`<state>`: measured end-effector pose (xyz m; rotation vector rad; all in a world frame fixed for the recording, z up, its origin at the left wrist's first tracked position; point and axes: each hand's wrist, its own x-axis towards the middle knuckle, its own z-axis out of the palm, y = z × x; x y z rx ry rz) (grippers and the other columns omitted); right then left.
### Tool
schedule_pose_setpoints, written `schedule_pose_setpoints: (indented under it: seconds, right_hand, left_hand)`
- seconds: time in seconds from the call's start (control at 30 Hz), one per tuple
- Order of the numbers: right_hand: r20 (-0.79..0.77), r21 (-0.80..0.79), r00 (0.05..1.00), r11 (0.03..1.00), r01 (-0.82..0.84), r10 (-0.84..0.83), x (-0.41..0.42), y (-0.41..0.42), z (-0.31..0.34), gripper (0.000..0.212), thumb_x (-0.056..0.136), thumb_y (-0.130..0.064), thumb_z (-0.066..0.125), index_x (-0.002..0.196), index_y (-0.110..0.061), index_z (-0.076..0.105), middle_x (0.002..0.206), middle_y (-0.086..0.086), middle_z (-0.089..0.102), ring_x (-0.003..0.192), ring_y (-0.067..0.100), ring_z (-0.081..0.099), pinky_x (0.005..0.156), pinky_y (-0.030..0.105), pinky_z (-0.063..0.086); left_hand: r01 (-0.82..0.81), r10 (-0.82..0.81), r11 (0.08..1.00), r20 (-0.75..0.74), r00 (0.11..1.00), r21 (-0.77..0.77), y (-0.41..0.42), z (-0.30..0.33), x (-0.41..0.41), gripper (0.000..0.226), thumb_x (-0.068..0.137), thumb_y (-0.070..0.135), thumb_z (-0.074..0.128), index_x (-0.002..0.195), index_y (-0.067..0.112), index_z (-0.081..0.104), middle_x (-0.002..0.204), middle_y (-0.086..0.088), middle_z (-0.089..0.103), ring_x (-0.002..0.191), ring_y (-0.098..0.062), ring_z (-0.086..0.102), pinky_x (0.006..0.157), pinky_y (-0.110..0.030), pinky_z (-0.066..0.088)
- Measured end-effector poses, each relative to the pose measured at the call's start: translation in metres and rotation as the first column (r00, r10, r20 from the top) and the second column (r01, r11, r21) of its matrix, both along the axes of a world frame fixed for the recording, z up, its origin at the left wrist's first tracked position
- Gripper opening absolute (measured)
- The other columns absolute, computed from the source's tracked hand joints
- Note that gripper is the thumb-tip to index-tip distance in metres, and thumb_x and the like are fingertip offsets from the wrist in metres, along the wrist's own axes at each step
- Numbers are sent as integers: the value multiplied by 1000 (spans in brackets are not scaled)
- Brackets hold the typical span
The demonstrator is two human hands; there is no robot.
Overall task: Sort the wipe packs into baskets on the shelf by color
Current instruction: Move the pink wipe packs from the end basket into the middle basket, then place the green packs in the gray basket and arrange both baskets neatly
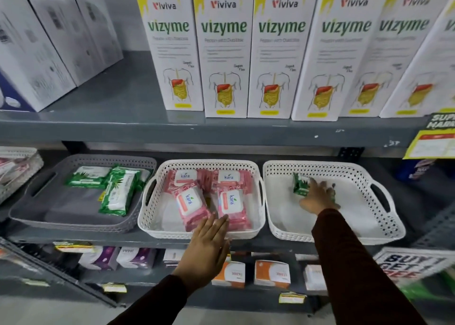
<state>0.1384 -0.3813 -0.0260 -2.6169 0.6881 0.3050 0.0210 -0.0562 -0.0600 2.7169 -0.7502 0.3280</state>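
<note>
Three baskets stand on the middle shelf. The grey basket (37,191) on the left holds two green wipe packs (118,191). The white middle basket (157,216) holds several pink wipe packs (189,201). The white right basket (364,216) holds a green wipe pack (300,183), and my right hand (317,196) lies over it with fingers curled around it. My left hand (206,248) hovers flat with fingers together at the front rim of the middle basket, its fingertips touching the nearest pink packs and holding nothing.
White and yellow boxes (224,53) line the shelf above, its grey front edge (221,130) overhanging the baskets. Another basket (17,167) sits at far left. Small boxes (270,273) fill the shelf below. Yellow promo signs (433,142) hang at right.
</note>
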Motion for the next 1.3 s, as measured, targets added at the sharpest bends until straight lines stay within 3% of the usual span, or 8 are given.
schedule_pose_setpoints:
  seconds: [0.13, 0.33, 0.53, 0.7, 0.87, 1.0, 1.17, 1.3]
  right_hand:
    - [-75, -135, 995, 988, -73, 63, -7, 0, 2, 77, 79, -32, 62, 150, -29, 30, 152, 12, 31, 141, 39, 29, 107, 55, 36]
    - [-116, -224, 993, 975, -16, -11, -20, 29, 8, 54, 67, -36, 71, 117, -18, 59, 129, 13, 50, 121, 35, 48, 99, 45, 42]
    - [204, 120, 963, 981, 152, -174, -38, 23, 4, 56, 71, -31, 81, 114, -16, 47, 106, 13, 68, 98, 37, 67, 79, 38, 50]
    - [519, 230, 804, 953, 197, -292, -50, 77, 36, 39, 74, -36, 76, 100, -31, 47, 93, 14, 73, 81, 35, 67, 75, 42, 55]
    - [657, 303, 753, 928, -216, -39, -43, 228, 72, 28, 73, -37, 83, 87, -25, 62, 89, -3, 73, 72, 21, 64, 59, 27, 46]
    - [644, 214, 714, 832, -511, 274, -31, 352, 65, 27, 72, -43, 81, 87, -30, 64, 86, -11, 67, 66, 10, 60, 51, 24, 36]
    - [491, -6, 608, 700, -714, 624, -9, 484, 47, 29, 73, -43, 76, 92, -28, 61, 93, 1, 71, 81, 26, 67, 64, 33, 49]
    - [406, -163, 538, 638, -752, 739, 17, 549, 34, 31, 80, -40, 72, 105, -22, 64, 114, 9, 65, 104, 32, 63, 81, 36, 48]
  left_hand:
    - [21, -21, 1000, -1, 1000, 13, -2, 1, 2, 54, 103, 40, 22, 145, 11, 40, 149, -7, 43, 142, -23, 27, 116, -39, 12]
    - [33, -33, 999, -9, 999, 40, 2, 1, 2, 53, 103, 41, 25, 148, 14, 35, 153, -4, 36, 144, -16, 14, 118, -38, 10]
    - [8, -8, 1000, -21, 1000, 10, 38, 12, -3, 53, 102, 39, 28, 146, 11, 38, 153, -5, 34, 145, -23, 21, 118, -40, 13]
    - [-230, 227, 972, -76, 971, -42, 133, 18, 0, 57, 101, 40, 27, 148, 9, 33, 156, -7, 30, 146, -24, 17, 117, -43, 18]
    - [-411, 408, 912, -120, 905, 0, 243, 17, 2, 73, 97, 57, 13, 150, 9, 30, 157, -5, 26, 146, -24, 14, 118, -34, 8]
    - [-417, 415, 909, -139, 899, 10, 297, 16, 0, 72, 96, 57, 15, 150, 10, 28, 157, -4, 24, 147, -21, 14, 117, -28, 3]
    - [-395, 391, 919, -145, 909, -2, 357, 18, 0, 61, 98, 44, 26, 144, 6, 42, 149, -10, 42, 141, -27, 31, 115, -21, 4]
    - [-294, 292, 956, -97, 952, -5, 376, 12, -5, 55, 100, 39, 32, 147, 11, 37, 152, -2, 32, 144, -20, 22, 118, -28, 5]
